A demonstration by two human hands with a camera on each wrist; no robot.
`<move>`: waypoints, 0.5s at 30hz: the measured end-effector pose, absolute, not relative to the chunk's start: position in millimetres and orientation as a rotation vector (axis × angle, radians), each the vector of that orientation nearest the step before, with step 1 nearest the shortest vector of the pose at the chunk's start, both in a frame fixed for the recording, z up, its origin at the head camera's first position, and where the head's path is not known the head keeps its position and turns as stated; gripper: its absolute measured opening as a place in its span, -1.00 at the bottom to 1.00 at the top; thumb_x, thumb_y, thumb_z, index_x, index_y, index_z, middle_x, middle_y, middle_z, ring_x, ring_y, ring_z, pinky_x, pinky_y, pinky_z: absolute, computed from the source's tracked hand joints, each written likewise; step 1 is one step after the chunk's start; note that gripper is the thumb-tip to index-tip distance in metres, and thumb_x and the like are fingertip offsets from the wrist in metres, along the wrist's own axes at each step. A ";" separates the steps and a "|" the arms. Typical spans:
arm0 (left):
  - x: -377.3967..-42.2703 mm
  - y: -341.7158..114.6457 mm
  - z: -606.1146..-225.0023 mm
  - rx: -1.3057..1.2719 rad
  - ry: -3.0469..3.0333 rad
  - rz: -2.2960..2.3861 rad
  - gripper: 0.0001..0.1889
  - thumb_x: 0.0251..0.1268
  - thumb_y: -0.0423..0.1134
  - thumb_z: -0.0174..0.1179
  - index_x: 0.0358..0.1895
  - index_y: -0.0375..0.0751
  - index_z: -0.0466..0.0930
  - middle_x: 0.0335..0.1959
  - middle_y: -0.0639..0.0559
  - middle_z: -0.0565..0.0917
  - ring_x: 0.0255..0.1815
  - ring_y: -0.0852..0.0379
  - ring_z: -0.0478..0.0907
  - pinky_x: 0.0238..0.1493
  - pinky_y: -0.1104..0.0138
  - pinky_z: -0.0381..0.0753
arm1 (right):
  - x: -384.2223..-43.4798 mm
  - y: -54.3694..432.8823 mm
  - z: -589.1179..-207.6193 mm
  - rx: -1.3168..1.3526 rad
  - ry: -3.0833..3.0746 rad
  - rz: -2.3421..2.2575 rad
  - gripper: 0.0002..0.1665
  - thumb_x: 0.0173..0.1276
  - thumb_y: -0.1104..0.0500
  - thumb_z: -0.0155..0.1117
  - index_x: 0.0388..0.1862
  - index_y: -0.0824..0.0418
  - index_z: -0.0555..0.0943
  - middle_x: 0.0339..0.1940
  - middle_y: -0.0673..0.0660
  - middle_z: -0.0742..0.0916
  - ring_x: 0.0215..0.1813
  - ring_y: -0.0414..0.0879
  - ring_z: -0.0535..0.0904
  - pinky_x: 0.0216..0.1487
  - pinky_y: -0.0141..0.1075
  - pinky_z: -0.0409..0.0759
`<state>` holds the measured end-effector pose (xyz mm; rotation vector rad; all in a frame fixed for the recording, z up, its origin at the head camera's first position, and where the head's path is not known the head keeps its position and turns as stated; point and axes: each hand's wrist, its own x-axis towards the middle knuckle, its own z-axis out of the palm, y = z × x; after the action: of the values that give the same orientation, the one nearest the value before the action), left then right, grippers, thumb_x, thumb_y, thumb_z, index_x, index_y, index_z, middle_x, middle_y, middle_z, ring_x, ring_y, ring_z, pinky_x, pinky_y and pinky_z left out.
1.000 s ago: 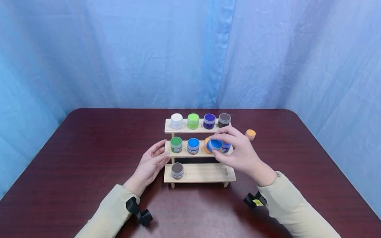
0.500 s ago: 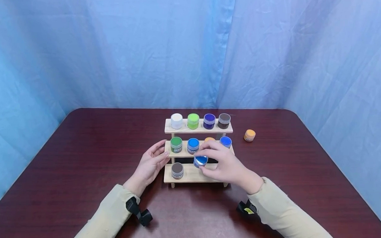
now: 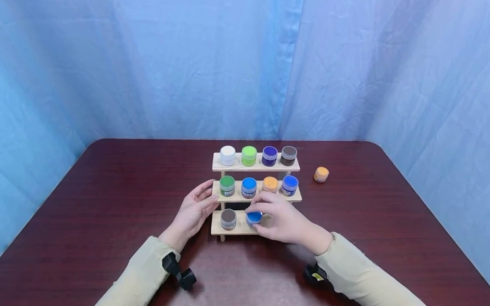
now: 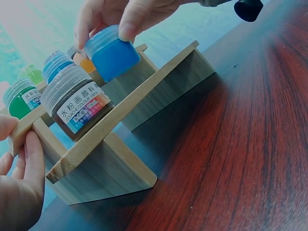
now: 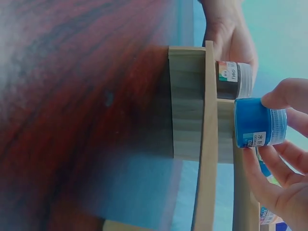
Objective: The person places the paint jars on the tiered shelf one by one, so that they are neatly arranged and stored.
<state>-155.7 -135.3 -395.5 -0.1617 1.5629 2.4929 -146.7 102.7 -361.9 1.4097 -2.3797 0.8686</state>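
Observation:
A three-tier wooden stand (image 3: 240, 229) holds small gouache paint jars. My left hand (image 3: 192, 214) grips the left end of its middle shelf, thumb on top and fingers below. My right hand (image 3: 285, 219) pinches a blue paint jar (image 5: 252, 122) between thumb and fingertips, close over the bottom shelf. In the left wrist view the held jar is tilted, and a gap shows between its base and the shelf board. To its left on the bottom shelf stands a dark brown jar (image 4: 79, 103) with a printed label.
Green (image 3: 227, 186), blue (image 3: 249, 188), orange (image 3: 270, 184) and deep blue (image 3: 289, 185) jars line the middle shelf. White, lime, purple and dark brown jars stand on top. Another orange jar (image 3: 321, 174) sits on the dark red table (image 3: 117, 202), right of the stand.
My right hand has carried the blue jar left and down, from in front of the middle shelf to over the bottom one. The left hand has stayed on the stand.

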 end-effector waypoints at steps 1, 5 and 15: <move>-155.6 -135.4 -395.2 -0.161 1.564 2.493 -0.41 0.34 -0.60 -0.10 0.43 -0.33 0.06 -0.18 0.08 0.47 -0.27 0.34 0.56 -0.18 0.56 0.60 | -145.7 102.2 -361.9 1.407 -2.399 0.870 -0.65 -0.04 0.27 0.50 -0.19 0.19 0.69 -0.15 0.07 0.61 -0.10 -0.12 0.48 -0.05 -0.28 0.55; -155.4 -135.5 -395.0 -0.156 1.581 2.480 -0.41 0.35 -0.59 -0.11 0.43 -0.34 0.05 -0.17 0.09 0.47 -0.26 0.36 0.56 -0.17 0.57 0.60 | -142.6 100.7 -362.1 1.402 -2.464 0.871 -0.65 -0.01 0.28 0.47 -0.17 0.20 0.69 -0.15 0.08 0.61 -0.11 -0.11 0.49 -0.05 -0.29 0.58; -154.6 -135.4 -394.3 -0.135 1.600 2.482 -0.41 0.34 -0.60 -0.10 0.43 -0.38 0.05 -0.17 0.09 0.46 -0.27 0.36 0.55 -0.18 0.58 0.59 | -142.5 99.0 -363.0 1.431 -2.508 0.833 -0.67 0.04 0.29 0.44 -0.15 0.20 0.68 -0.17 0.07 0.61 -0.14 -0.13 0.50 -0.07 -0.34 0.60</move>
<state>-154.6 -135.4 -394.3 -0.1350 1.5999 2.4818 -142.5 99.0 -363.0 1.4305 -2.5084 0.8334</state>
